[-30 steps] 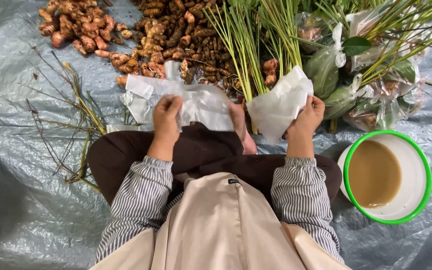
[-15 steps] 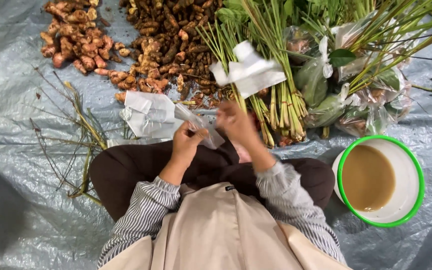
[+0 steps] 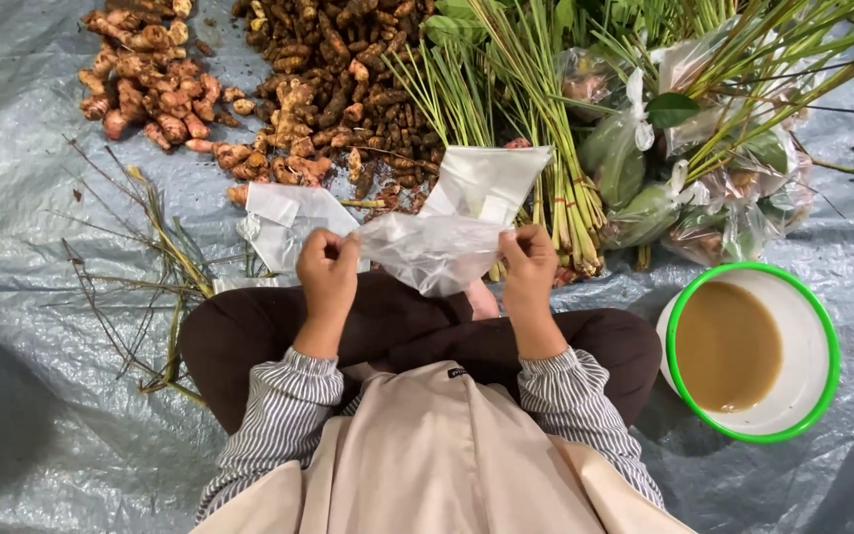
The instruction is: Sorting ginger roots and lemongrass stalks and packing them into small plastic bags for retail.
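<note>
I sit cross-legged on a grey tarp (image 3: 42,415). Both hands hold a clear plastic bag (image 3: 432,247) stretched between them above my lap. My left hand (image 3: 326,269) pinches its left edge, and my right hand (image 3: 529,265) pinches its right edge. Behind the bag lies a white flat plastic bag (image 3: 486,183) on the lemongrass stalks (image 3: 536,148). More crumpled clear bags (image 3: 284,222) lie just beyond my left hand.
Piles of ginger-like roots (image 3: 150,79) and darker turmeric-like roots (image 3: 338,69) lie ahead. Filled tied bags (image 3: 644,188) sit at the right among green stalks. A white bowl with a green rim (image 3: 812,326) holds brown liquid at my right knee. Dry stems (image 3: 140,267) lie left.
My right hand has let go of the white flat bag, which now lies on the lemongrass. Both hands have come apart and now stretch a clear bag between them.
</note>
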